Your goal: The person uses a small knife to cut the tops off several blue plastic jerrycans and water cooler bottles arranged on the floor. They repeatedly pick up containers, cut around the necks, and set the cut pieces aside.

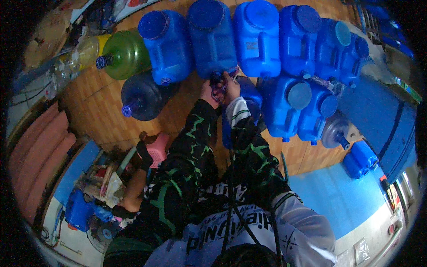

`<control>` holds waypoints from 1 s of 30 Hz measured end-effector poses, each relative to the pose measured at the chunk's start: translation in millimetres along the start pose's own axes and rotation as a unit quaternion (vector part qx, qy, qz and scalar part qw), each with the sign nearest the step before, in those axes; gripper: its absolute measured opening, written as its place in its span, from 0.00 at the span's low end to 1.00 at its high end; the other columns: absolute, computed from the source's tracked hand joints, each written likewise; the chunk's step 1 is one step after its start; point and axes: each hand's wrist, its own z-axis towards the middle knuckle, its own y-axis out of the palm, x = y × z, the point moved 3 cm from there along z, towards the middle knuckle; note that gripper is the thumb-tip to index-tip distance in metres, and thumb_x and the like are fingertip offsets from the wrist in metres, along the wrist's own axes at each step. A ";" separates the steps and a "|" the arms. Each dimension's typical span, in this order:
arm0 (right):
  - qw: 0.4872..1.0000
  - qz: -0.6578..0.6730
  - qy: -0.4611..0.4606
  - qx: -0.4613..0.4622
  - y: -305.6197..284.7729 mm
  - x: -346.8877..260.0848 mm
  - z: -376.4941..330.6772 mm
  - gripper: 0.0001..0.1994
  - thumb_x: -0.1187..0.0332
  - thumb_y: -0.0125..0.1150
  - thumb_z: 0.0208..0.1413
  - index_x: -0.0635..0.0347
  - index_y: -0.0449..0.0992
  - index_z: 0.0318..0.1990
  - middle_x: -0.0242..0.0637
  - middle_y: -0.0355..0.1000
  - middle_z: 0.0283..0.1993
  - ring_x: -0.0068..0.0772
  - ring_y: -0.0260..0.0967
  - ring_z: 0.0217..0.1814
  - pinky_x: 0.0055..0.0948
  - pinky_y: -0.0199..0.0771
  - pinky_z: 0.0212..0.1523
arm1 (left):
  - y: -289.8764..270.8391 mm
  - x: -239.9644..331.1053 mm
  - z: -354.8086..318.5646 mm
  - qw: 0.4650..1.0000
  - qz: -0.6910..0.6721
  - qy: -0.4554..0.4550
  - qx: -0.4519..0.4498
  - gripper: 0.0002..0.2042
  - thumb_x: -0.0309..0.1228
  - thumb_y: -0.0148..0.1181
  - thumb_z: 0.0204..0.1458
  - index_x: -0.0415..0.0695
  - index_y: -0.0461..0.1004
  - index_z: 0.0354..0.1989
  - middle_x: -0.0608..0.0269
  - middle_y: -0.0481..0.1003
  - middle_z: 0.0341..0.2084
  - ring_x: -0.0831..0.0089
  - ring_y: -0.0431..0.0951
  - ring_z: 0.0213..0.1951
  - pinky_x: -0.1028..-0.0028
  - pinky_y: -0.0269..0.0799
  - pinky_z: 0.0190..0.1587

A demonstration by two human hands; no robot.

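My left hand (208, 93) and my right hand (232, 87) are close together, fingers closed on a small purple-pink crinkled thing (218, 91). It looks like thin plastic or cloth, but its kind is unclear. Both hands are at the capped spout of a dark blue water jug (214, 49), which lies with its round cap end away from me. Whether they touch the spout cannot be made out. Beneath my right wrist another blue jug (250, 95) shows in part, mostly covered by my sleeve.
More blue jugs (259, 40) lie in a row to both sides. Round bottles, one green (129, 55) and one dark blue (144, 99), lie at the left. Nearer me are a pink plastic stool or basket (156, 150) and a cluttered heap (104, 187). A large blue bin (378, 120) stands right.
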 end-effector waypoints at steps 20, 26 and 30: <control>0.732 -0.515 -0.441 0.069 -2.8 -20.5 -20.5 0.05 0.69 0.54 0.46 0.61 0.70 0.27 0.50 0.69 0.28 0.55 0.68 0.31 0.43 0.67 0.32 | -49.8 34.1 -24.1 0.891 0.346 0.266 0.127 0.19 0.39 0.67 0.44 0.42 0.71 0.41 0.62 0.74 0.37 0.74 0.72 0.33 0.74 0.68 0.36; 0.693 -0.549 -0.465 -0.038 -11.2 -21.2 -19.9 0.06 0.70 0.55 0.46 0.60 0.68 0.32 0.50 0.70 0.31 0.57 0.68 0.32 0.45 0.69 0.34 | -11.8 53.7 -32.3 0.794 0.495 0.331 0.123 0.24 0.45 0.62 0.47 0.38 0.70 0.43 0.58 0.74 0.39 0.68 0.73 0.41 0.70 0.66 0.46; 0.685 -0.604 -0.395 -0.100 -16.8 -12.0 -19.7 0.09 0.72 0.57 0.43 0.61 0.71 0.34 0.49 0.71 0.34 0.55 0.68 0.38 0.43 0.70 0.37 | -6.7 55.9 -24.9 0.752 0.547 0.353 0.107 0.24 0.47 0.61 0.47 0.37 0.71 0.43 0.55 0.75 0.38 0.66 0.73 0.41 0.69 0.67 0.45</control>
